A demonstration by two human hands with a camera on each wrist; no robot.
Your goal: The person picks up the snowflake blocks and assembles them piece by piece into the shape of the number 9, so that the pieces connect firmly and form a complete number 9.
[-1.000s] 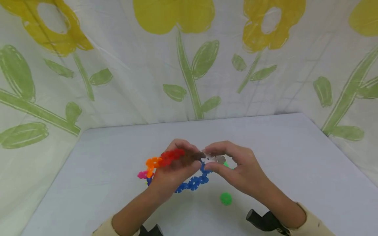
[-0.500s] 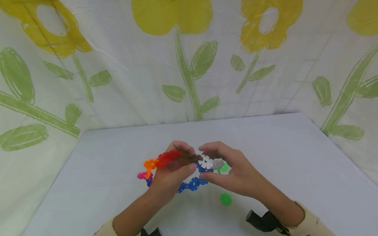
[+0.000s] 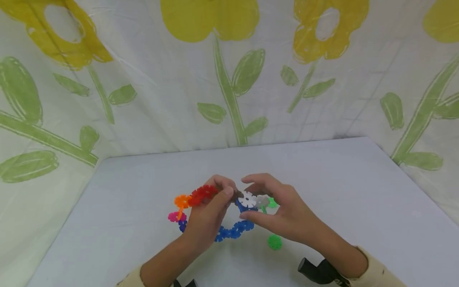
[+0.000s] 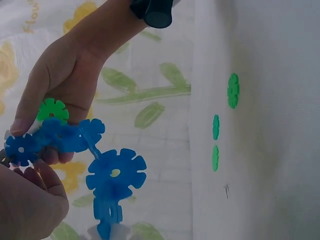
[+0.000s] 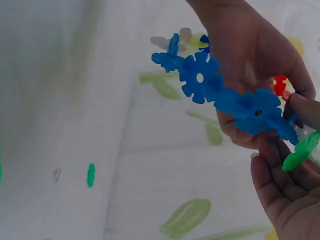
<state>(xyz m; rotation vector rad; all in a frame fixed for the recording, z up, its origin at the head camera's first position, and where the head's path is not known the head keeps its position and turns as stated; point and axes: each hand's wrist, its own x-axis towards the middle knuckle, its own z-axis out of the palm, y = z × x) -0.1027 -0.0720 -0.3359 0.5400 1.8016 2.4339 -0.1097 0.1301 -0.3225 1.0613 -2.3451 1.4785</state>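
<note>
we judge the step in hand to be joining slotted snowflake discs at the white snowflake disc (image 3: 247, 199), our landmark, raised over the table (image 3: 118, 223). just left of it our left hand (image 3: 206, 217) pinches a brown disc (image 3: 235, 195); red discs (image 3: 202, 195) sit farther left, blue discs (image 3: 234, 231) below. our right hand (image 3: 287, 209) arches wide around the landmark; we cannot tell whether its fingertips touch. the next move, we think, calls for firm support and aligned slots. 1 loose green disc (image 3: 274, 242) lies below and right of the landmark.
</note>
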